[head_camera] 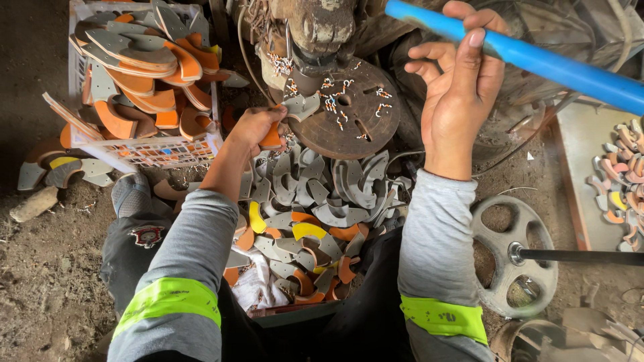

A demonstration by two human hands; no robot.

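We see the left hand [257, 127] pinched shut on an orange and grey sole piece [274, 138], holding it at the edge of the round metal plate [349, 110] of the press. The right hand [461, 84] is wrapped around the blue lever [537, 60], fingers closed on it. Below, between the knees, lies a heap of cut scraps [308, 221]. A white crate [144, 151] of soles stands to the left.
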